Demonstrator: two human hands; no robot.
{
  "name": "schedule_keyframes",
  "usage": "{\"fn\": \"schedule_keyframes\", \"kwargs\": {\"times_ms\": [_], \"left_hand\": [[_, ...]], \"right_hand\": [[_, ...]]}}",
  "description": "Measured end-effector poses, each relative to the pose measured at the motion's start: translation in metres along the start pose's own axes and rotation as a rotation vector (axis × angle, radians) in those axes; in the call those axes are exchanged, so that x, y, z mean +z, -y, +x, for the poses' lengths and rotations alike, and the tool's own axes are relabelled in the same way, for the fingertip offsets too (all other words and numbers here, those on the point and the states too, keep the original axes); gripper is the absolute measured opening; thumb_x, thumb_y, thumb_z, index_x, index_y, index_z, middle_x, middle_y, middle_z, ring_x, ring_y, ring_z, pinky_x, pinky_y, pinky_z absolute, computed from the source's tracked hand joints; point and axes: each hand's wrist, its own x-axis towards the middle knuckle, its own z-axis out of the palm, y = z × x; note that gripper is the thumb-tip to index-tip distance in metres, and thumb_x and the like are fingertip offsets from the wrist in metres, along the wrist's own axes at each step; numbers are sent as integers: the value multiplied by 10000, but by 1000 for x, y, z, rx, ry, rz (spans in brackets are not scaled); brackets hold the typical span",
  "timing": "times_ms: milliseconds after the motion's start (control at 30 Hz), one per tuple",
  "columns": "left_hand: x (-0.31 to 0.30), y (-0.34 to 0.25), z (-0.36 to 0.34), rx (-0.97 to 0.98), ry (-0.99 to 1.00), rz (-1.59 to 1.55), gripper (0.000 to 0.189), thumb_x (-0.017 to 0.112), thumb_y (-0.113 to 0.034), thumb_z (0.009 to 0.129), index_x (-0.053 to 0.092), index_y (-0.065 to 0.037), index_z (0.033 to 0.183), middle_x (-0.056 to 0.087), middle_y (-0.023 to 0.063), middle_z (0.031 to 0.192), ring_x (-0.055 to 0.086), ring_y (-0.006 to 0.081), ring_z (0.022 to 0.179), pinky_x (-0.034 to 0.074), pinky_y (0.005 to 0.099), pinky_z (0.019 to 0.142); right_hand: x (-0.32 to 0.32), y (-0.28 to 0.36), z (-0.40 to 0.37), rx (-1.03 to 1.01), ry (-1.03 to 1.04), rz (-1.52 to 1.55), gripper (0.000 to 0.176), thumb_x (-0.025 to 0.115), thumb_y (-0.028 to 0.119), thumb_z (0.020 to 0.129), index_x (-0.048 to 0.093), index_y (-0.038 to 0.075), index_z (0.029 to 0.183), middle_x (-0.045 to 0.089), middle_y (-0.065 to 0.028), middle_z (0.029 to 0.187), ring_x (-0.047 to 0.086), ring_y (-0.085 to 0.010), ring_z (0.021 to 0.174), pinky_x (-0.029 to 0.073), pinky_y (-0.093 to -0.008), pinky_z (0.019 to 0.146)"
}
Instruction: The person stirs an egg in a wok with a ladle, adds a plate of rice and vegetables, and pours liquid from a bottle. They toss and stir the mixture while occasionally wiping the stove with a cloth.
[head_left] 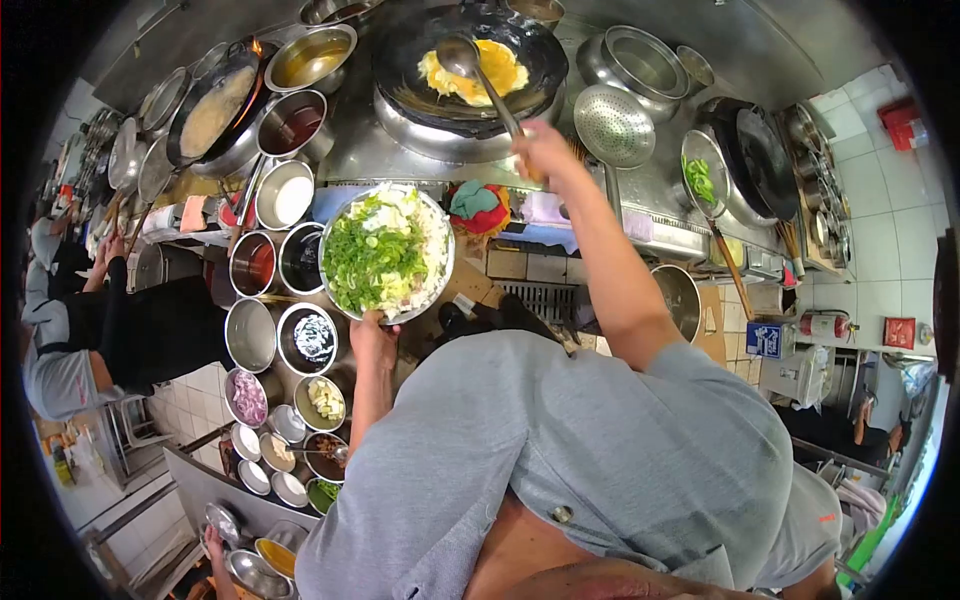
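My right hand [545, 150] is closed round the handle of a ladle [459, 58], whose bowl rests over yellow beaten egg [498, 70] spread in a black wok [400, 75]. The egg looks partly set, paler at its edges. With my left hand [374, 340] I grip the near rim of a round metal bowl [449, 262]. Chopped green scallion [370, 255] is heaped in that bowl, with white pieces, likely rice, around it. The bowl is held in front of the stove, left of my body. My left fingers are mostly hidden beneath it.
A perforated skimmer [614, 125] lies right of the wok, near a strainer holding green peppers [699, 182]. Folded cloths [480, 208] sit on the stove's front edge. Several ingredient pots [250, 335] stand at left. A co-worker [130, 310] stands further left, near another wok [185, 140].
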Motion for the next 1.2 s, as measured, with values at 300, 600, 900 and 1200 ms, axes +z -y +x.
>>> {"fn": "schedule_keyframes", "kwargs": {"times_ms": [300,600,900,1200], "left_hand": [[16,-14,-1,71,-23,-49,311,525,-43,836,526,-47,1146,630,73,952,608,189,701,477,291,505],[12,-3,6,49,-7,-76,320,546,-57,843,529,-34,1161,631,96,992,610,199,758,478,303,544],[31,16,104,7,35,-204,271,539,-36,853,538,-57,1123,609,88,977,598,197,802,480,328,587],[65,5,175,68,26,-272,262,515,-38,857,522,-71,1117,639,89,928,641,222,715,521,296,583]], "right_hand": [[11,-44,-25,-464,-352,-920,482,557,87,905,330,42,1327,598,-149,738,584,-223,547,429,-384,422],[0,-43,-8,-252,-278,-758,435,570,96,878,414,56,1283,625,-168,898,599,-231,590,477,-387,489],[-53,4,-21,-81,-175,-651,424,555,47,904,453,37,1315,610,-123,990,535,-155,513,431,-307,404],[-20,-6,-39,11,-8,-13,452,573,48,912,427,47,1340,608,-106,935,543,-130,566,421,-277,416]]}}
